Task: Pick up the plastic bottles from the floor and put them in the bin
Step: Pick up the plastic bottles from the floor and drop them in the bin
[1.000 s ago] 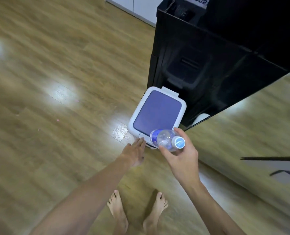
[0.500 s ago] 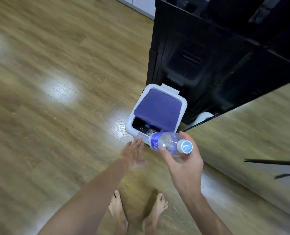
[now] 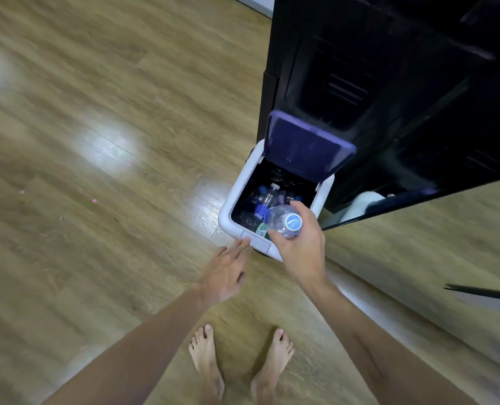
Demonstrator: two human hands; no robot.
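A white bin (image 3: 234, 197) stands on the wooden floor with its purple lid (image 3: 307, 146) swung up. Several clear plastic bottles (image 3: 264, 197) lie inside it. My right hand (image 3: 301, 247) grips a clear bottle with a blue cap (image 3: 285, 220) near its neck, held over the bin's front opening, cap toward me. My left hand (image 3: 228, 267) reaches forward with straight fingers, the fingertips touching the grey push plate (image 3: 259, 241) on the bin's front rim.
A tall black cabinet (image 3: 389, 83) rises right behind the bin. A wooden tabletop (image 3: 433, 244) runs along the right. My bare feet (image 3: 237, 363) stand on the floor just before the bin. Open wood floor stretches to the left.
The bin lid has swung from closed to fully raised, showing the bottles inside. My right hand has carried the bottle forward over the opening. The left fingertips stay at the front rim.
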